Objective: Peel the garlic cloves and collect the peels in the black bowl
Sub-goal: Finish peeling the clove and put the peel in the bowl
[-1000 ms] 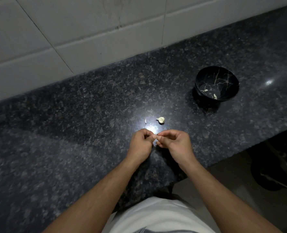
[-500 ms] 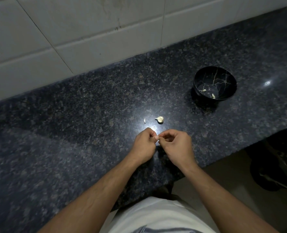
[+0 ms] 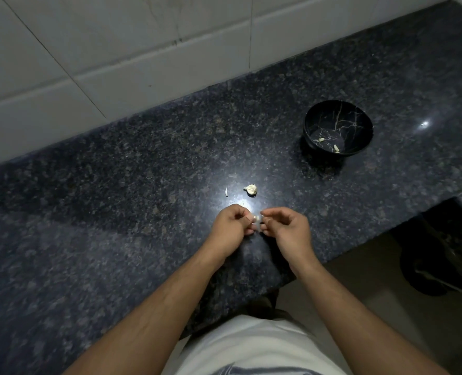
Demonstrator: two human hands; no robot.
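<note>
- Head view looks down on our left hand (image 3: 229, 228) and right hand (image 3: 289, 230), which meet over the dark counter (image 3: 116, 239); both pinch one garlic clove (image 3: 257, 218) between curled fingertips, probably so one steadies it while the other strips skin.
- Another clove (image 3: 251, 189) and a pale sliver (image 3: 226, 191) lie just beyond our hands, within easy reach.
- Our black bowl (image 3: 359, 117) stands well apart to the right, holding a few peels (image 3: 336, 149); loose skin must travel there.
</note>
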